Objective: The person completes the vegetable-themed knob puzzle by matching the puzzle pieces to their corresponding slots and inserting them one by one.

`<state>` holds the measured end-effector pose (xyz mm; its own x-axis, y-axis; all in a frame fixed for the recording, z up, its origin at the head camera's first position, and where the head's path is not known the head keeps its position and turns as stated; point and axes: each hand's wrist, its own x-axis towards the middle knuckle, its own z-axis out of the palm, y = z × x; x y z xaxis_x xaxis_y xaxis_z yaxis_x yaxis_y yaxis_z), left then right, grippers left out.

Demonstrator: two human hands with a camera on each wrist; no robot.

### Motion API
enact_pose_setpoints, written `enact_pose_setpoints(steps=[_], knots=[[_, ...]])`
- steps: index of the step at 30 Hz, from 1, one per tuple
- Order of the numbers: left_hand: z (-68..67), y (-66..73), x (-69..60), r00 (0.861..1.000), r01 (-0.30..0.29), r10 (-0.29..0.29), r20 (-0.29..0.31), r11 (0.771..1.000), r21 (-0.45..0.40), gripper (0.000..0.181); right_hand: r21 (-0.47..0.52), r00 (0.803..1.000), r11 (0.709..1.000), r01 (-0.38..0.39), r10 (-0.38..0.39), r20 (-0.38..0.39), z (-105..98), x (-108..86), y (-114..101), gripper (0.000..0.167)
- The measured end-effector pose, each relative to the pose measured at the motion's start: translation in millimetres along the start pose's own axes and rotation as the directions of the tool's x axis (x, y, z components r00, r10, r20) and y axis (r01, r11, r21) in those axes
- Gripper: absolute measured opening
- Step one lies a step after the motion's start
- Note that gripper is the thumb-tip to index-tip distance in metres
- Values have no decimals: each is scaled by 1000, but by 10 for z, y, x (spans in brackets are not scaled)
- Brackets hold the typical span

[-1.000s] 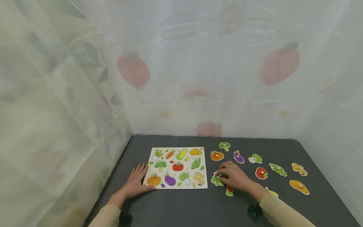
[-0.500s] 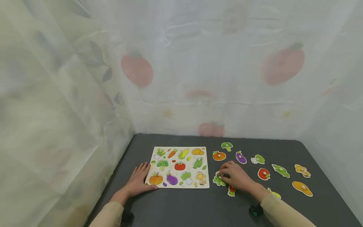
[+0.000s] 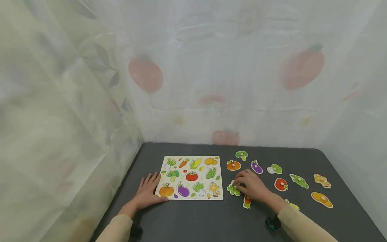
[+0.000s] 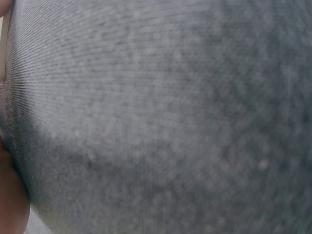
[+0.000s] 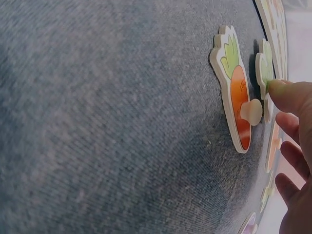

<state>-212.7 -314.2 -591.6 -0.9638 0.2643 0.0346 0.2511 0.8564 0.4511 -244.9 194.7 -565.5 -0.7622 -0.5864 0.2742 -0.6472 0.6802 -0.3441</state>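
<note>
Fingers (image 5: 295, 158) of the right hand (image 3: 252, 186) bent and drawn in, thumb (image 5: 287, 95) bearing on a leafy green piece (image 3: 233, 188) in what reads as a pinch; the exact contact on it is hidden. Piece located over the worktop (image 3: 193, 222), just right of the picture board (image 3: 191, 185); whether it has left the surface cannot be told. Handling estimate: light, stiff, flat, probably wood; smooth printed face may slip under a fingertip, and thin leaf lobes look the likeliest part to chip. Best hold, judged from the knob (image 5: 251, 112) on the neighbouring carrot piece (image 5: 237, 97), would be a matching knob, thumb against forefinger, with the edge as second choice. Carrot piece lies on the near side, close to the right hand. Left hand (image 3: 147, 192) spread at the board's near-left corner, gripping nothing. Farther out: pumpkin piece (image 3: 233, 165) and broccoli piece (image 3: 242, 155) beyond the right hand; tomato piece (image 3: 281, 184) to its right.
</note>
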Motion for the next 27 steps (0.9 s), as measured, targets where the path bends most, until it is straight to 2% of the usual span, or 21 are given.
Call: enact_pose_setpoints(steps=[7,14,20,27], knots=[[-10,21,-15,1000,25,-26,6,999,47,120,-35,997,998,-58,56,-57,7,8,25,6],[-11,35,-12,1000,27,-27,7,998,59,121,-62,982,987,-147,138,-126,40,9,16,16],[7,14,-22,1000,6,-5,-9,999,48,119,-50,980,984,-171,165,-111,65,-4,-8,19],[4,9,-12,999,47,-49,23,996,81,122,12,983,986,-164,165,-83,61,-23,3,9]])
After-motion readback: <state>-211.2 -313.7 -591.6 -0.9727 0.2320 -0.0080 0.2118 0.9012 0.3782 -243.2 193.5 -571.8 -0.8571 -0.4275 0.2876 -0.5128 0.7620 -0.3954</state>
